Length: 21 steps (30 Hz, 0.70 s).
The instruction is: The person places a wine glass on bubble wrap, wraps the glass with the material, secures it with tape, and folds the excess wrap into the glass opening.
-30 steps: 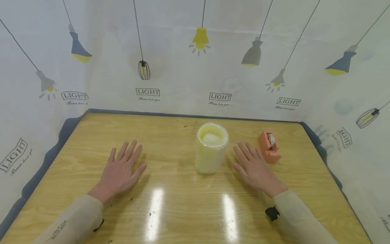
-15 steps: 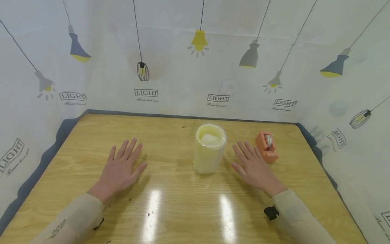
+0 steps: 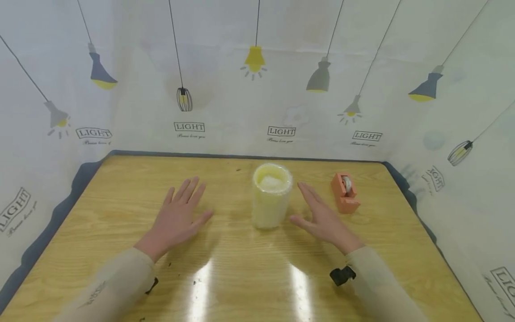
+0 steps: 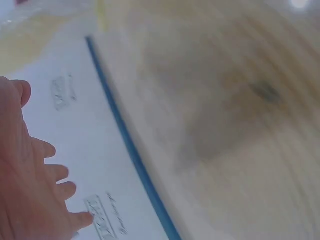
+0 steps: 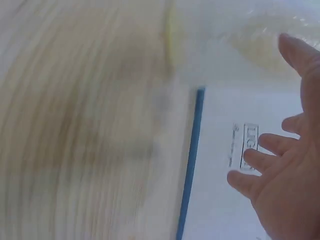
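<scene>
A pale yellow cylinder (image 3: 270,208) in shiny clear wrap stands upright on the table, with a whitish area inside its round top; what kind of thing it is, I cannot tell. To its left, my left hand (image 3: 177,219) has straight fingers spread and touches nothing. My right hand (image 3: 323,219) is closer to the cylinder's right side, fingers extended, thumb apart, with a small gap between. Both wrist views catch part of the clear wrap near the top, beside the left hand (image 4: 32,180) and the right hand (image 5: 292,170). Right of my right hand sits an orange tape dispenser (image 3: 345,197).
The wooden table (image 3: 241,277) has a dark blue edge strip at the back and sides. Behind it, a white backdrop (image 3: 225,80) printed with lamps surrounds three sides. Small dark specks mark the table's front left.
Both hands have moved inward toward the cylinder, the left rightward and slightly forward. My right hand has turned thumb-up, its fingers closer together. The head view has shifted slightly.
</scene>
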Each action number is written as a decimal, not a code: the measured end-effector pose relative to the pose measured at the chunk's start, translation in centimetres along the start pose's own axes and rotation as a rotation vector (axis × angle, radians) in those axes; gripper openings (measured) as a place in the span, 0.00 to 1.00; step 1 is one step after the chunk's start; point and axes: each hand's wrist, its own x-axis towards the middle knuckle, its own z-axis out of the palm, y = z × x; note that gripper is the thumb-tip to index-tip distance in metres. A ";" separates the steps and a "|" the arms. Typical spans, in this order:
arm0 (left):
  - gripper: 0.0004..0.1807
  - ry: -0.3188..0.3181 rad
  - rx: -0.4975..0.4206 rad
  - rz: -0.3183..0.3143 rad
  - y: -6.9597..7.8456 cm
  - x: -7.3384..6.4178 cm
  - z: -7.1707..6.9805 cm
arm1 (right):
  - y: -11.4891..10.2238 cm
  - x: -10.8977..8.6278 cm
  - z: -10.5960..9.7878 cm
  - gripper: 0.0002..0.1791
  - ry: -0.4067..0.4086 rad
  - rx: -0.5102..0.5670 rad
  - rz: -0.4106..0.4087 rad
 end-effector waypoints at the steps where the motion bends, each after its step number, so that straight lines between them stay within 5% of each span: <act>1: 0.44 -0.003 -0.029 0.010 0.9 0.5 0.0 | -0.3 0.4 0.3 0.55 0.014 0.045 -0.003; 10: 0.46 -0.026 -0.362 0.086 8.4 4.3 1.1 | -2.0 3.6 4.2 0.65 0.142 0.447 0.015; 16: 0.43 0.002 -0.552 -0.007 10.1 5.0 2.1 | -3.3 3.8 5.5 0.59 0.201 0.487 0.088; 19: 0.38 0.058 -0.542 -0.046 10.6 4.6 1.3 | -4.4 3.4 5.2 0.54 0.202 0.485 0.093; 21: 0.37 0.154 -0.479 -0.012 10.8 4.3 0.8 | -5.4 3.1 4.8 0.51 0.195 0.494 0.112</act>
